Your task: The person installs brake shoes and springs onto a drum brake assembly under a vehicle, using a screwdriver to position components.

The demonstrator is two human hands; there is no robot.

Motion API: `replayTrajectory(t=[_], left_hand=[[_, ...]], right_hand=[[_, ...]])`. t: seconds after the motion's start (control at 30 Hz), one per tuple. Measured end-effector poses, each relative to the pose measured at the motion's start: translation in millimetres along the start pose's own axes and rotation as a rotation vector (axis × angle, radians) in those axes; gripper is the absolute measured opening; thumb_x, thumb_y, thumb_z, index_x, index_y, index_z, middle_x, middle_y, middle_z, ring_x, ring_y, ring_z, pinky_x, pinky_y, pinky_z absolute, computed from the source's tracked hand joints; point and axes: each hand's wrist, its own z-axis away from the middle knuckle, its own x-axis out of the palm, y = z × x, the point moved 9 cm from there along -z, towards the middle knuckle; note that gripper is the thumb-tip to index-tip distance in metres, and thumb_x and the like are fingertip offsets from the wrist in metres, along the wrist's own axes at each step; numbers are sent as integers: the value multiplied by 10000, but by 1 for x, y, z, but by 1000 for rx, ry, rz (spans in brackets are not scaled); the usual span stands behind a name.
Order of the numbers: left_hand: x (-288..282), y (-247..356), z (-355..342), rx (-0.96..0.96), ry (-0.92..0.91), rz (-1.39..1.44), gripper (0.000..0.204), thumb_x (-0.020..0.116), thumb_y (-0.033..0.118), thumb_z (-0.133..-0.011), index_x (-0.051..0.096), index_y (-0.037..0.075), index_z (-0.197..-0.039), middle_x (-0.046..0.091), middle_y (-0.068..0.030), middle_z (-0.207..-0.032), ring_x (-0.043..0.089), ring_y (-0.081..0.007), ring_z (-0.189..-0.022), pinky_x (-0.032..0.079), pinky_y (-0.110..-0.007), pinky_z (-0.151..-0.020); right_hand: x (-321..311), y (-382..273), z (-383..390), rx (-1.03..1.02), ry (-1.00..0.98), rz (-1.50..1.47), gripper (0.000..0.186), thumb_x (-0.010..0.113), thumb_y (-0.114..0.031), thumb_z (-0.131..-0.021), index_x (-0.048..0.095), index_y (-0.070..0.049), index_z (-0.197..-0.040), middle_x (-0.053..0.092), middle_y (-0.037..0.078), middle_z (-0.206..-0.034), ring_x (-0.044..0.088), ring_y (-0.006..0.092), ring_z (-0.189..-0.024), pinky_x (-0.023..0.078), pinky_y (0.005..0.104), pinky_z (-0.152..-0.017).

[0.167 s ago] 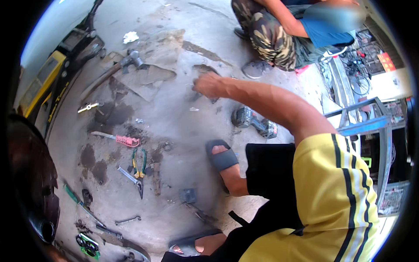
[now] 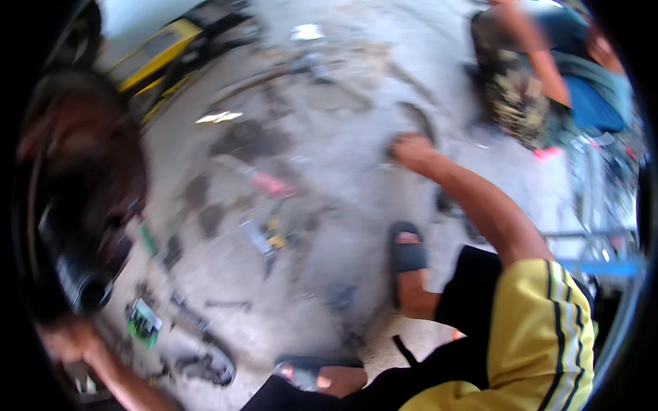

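Observation:
My right hand (image 2: 411,151), fingers curled over something I cannot make out, reaches low to the floor beside an elongated dark object (image 2: 425,120). Down at the lower left, my left hand (image 2: 72,339) is blurred against the underside of a dark machine body with a black cylinder (image 2: 79,267). Several tools lie between them, all smeared by motion: a long-handled hammer (image 2: 308,65), a pink-handled tool (image 2: 274,183), yellow-handled pliers (image 2: 276,240), a wrench (image 2: 229,303) and a green-handled tool (image 2: 147,240). A power drill (image 2: 449,205) is partly behind my right forearm.
A crouching person (image 2: 521,82) in camouflage trousers is at the upper right. A yellow and black machine frame (image 2: 154,55) lines the upper left. A blue and grey metal frame (image 2: 610,267) stands at right. My sandalled feet (image 2: 408,253) are on the stained concrete floor (image 2: 349,192).
The view has swung, shifting floor objects rightward and blurring them, with more of the dark machine showing. My left hand has come into view. My right hand still reaches at the dark object.

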Motion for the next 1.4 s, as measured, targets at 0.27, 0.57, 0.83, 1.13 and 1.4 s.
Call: replayTrajectory(t=[0.27,0.57,0.83,1.13,1.4], left_hand=[[-13,5,-33,-120,87,308,602,443,409,-1046,479,-98,-1368,607,-237,-1252,667,-298,-1016,620,-363,-830],[-22,-27,-41,-49,43,115,545,430,408,-1067,537,-103,-1222,605,-201,-1130,620,-266,-940,558,-370,-830],[-23,3,-41,150,57,-62,548,461,453,-1070,562,-83,-1126,590,-169,-1055,600,-270,-928,524,-424,-820],[-15,-22,-34,-201,88,266,472,422,367,-1067,608,-59,-1153,656,-162,-1106,646,-257,-947,542,-378,-864],[-1,-14,-24,-290,81,608,532,502,314,-1059,385,-59,-1420,608,-251,-1296,646,-313,-1150,546,-430,-1000]], right_hand=[[-136,-29,47,157,354,-672,255,602,-74,-907,631,4,-1148,682,228,-1037,674,436,-874,541,492,-783],[-312,-216,76,-468,1056,-1180,323,691,-41,-861,658,-2,-1180,720,190,-1047,721,302,-801,588,381,-659],[-353,-227,73,-390,1100,-1181,371,760,-61,-722,612,58,-1040,641,170,-779,675,343,-702,548,430,-608],[-387,-234,74,-328,1078,-1046,161,720,14,-798,560,24,-790,679,150,-1000,627,302,-692,482,399,-548],[-387,-221,67,-418,1400,-1033,77,725,-29,-904,673,29,-907,758,147,-978,680,194,-728,503,341,-622]])
